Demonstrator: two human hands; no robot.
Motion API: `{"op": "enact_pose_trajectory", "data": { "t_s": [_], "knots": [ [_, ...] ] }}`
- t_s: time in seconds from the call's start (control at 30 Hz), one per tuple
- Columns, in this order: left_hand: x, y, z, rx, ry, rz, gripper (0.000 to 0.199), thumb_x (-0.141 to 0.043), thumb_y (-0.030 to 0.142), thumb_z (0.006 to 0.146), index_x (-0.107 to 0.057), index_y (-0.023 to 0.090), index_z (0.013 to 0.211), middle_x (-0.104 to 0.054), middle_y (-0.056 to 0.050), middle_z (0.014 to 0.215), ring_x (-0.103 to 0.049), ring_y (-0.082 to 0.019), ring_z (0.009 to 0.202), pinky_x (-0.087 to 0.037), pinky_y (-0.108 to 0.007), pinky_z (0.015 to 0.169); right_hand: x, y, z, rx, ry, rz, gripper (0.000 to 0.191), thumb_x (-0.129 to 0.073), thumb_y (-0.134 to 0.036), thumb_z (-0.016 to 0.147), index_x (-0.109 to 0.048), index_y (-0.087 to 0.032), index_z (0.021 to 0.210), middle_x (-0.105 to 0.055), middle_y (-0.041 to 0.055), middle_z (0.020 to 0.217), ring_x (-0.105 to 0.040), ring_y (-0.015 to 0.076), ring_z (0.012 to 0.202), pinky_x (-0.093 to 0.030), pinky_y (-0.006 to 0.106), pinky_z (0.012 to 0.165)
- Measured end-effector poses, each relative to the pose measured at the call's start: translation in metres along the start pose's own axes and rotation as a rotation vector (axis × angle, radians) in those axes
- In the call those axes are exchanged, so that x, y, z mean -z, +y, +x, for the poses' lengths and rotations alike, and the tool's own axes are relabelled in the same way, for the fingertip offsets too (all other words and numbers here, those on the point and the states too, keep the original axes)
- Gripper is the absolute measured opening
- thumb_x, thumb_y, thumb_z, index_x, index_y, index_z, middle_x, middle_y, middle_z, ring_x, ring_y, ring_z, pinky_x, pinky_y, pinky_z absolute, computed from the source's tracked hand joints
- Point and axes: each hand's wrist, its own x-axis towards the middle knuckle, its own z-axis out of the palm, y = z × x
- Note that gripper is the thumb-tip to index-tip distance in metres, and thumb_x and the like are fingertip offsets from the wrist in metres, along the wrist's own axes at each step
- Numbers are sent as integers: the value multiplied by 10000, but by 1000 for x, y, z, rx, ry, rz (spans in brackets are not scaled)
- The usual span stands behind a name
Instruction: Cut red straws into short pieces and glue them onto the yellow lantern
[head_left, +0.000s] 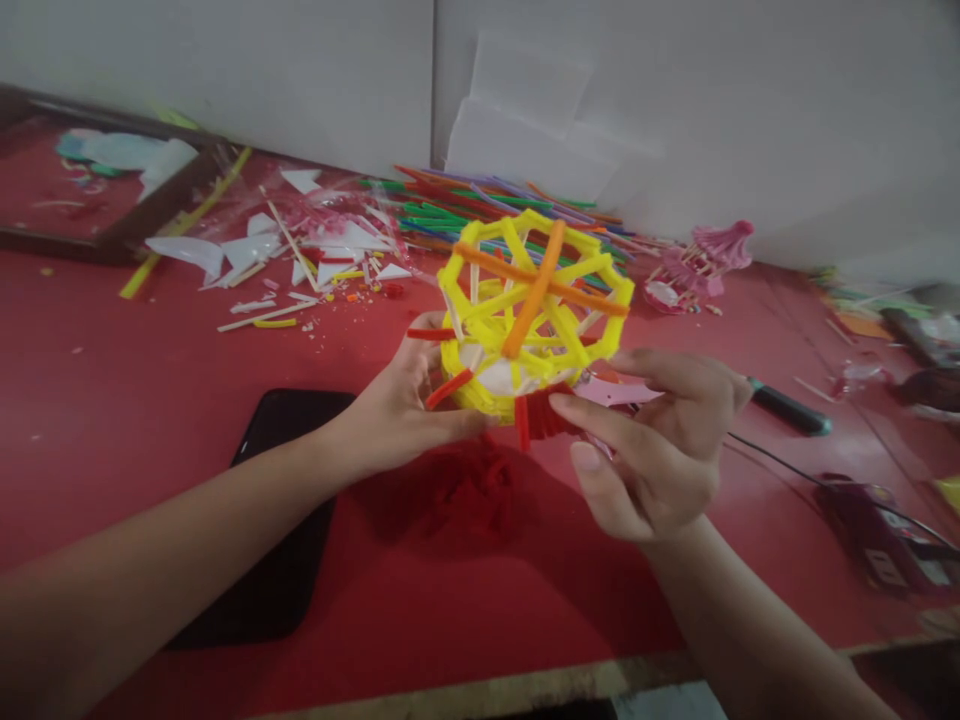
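A small round craft frame (pixel 525 330) of fuzzy yellow pipe cleaners, with pale sticks for uprights, is held above the table. Two orange pipe cleaners (pixel 545 285) cross over its spoked top. My left hand (pixel 409 395) is wrapped round the frame's left side and base. Short red pieces (pixel 451 388) stick out from the base. At its lower right, a cluster of red strips (pixel 549 415) hangs down. The index fingertip of my right hand (pixel 652 430) is at these strips; its thumb stands apart. Behind the fingers, a pink object (pixel 611 392) is partly hidden.
Red cut pieces (pixel 480 490) lie in shadow below the frame. A black phone-like slab (pixel 289 520) lies under my left forearm. Scraps and sticks (pixel 315 260), coloured pipe cleaners (pixel 442 215), a pink model (pixel 705 265), a black-handled tool (pixel 787 405) and a corded maroon device (pixel 877 530) surround the work.
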Motion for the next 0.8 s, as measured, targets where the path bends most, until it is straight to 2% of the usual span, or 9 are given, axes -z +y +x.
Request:
{"op": "enact_pose_trajectory", "data": {
  "t_s": [0.2, 0.47, 0.53, 0.7, 0.8],
  "knots": [
    [-1, 0, 1, -32, -41, -39, 499, -782, 96, 642, -570, 193, 1083, -595, -109, 1355, -603, -310, 1216, -543, -384, 967, -2, 0, -1, 1, 10, -2, 228, -596, -284, 803, -715, -270, 997, -571, 56, 1162, -564, 259, 973, -404, 476, 844],
    [0, 1, 1, -68, -39, -52, 419, -776, 51, 633, -619, 185, 997, -595, -101, 1354, -578, -323, 1245, -517, -421, 1006, -2, -3, -2, -53, -20, 50, 242, -578, -302, 824, -702, -275, 1030, -576, 65, 1174, -572, 285, 1000, -418, 499, 837],
    [-1, 2, 1, -64, -44, -36, 386, -762, 45, 641, -635, 186, 977, -618, -93, 1323, -584, -311, 1237, -500, -427, 1027, -2, -5, -2, -112, -25, 110, 233, -576, -295, 834, -703, -287, 1029, -580, 59, 1169, -577, 277, 1001, -430, 494, 830],
    [-2, 1, 2, -53, -31, -50, 441, -778, 65, 634, -615, 203, 1021, -706, -69, 1123, -635, -301, 1166, -493, -465, 1026, -5, -5, -1, -434, 65, 285, 149, -590, -259, 869, -691, -277, 977, -600, 56, 1063, -588, 246, 1020, -471, 459, 845],
    [-1, -1, 3, -72, -19, -35, 432, -780, 101, 646, -594, 208, 1021, -701, -57, 1138, -652, -290, 1137, -505, -479, 1011, -8, -5, -1, -468, 51, 261, 59, -665, -260, 832, -685, -248, 886, -609, 51, 1007, -594, 239, 981, -460, 469, 867]
  ]
}}
